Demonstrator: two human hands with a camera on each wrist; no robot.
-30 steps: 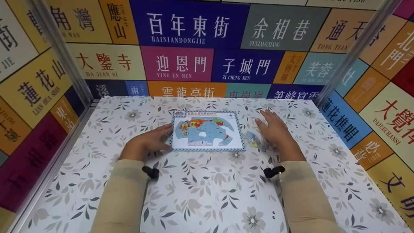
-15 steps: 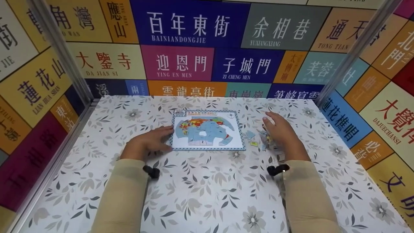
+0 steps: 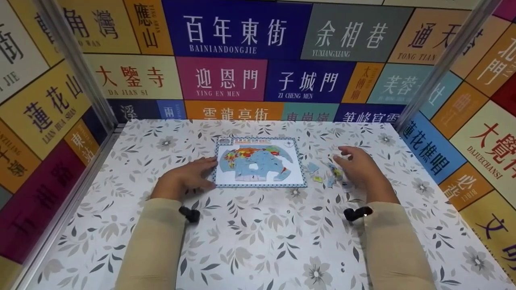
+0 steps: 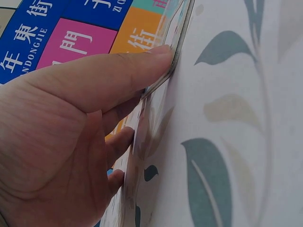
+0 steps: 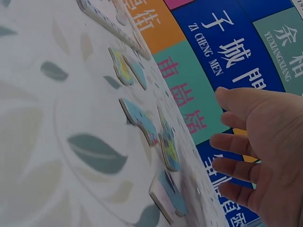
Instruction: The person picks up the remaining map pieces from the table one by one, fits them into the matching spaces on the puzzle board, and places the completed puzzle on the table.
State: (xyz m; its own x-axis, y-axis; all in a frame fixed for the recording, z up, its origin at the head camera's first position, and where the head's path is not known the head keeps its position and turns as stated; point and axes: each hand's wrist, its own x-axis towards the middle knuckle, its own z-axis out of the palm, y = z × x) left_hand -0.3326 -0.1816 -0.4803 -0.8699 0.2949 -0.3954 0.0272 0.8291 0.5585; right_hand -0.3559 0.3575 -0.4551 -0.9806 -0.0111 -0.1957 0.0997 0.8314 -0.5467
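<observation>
A world-map jigsaw board [image 3: 296, 179] with a blue dotted border lies flat on the table. Map pieces fill much of it, with white gaps at the centre and lower right. My left hand [image 3: 185, 177] is at its left edge, the thumb [image 4: 156, 61] touching the near corner and the fingers extended along the side. To the right of the board lie several loose jigsaw pieces, among them a light blue one [image 3: 313, 168] and a yellow-green one [image 3: 317, 179]. My right hand [image 3: 356, 165] hovers beside these pieces, fingers loosely bent, holding nothing.
A white tablecloth [image 3: 242, 241] with grey leaves and flowers covers the table. Walls of coloured panels with Chinese characters [image 3: 238, 30] rise behind and at both sides. Metal posts [image 3: 86, 80] stand at the back corners.
My right hand has drawn to the right, away from the board, exposing more of the loose pieces. The left hand stays at the board's left edge.
</observation>
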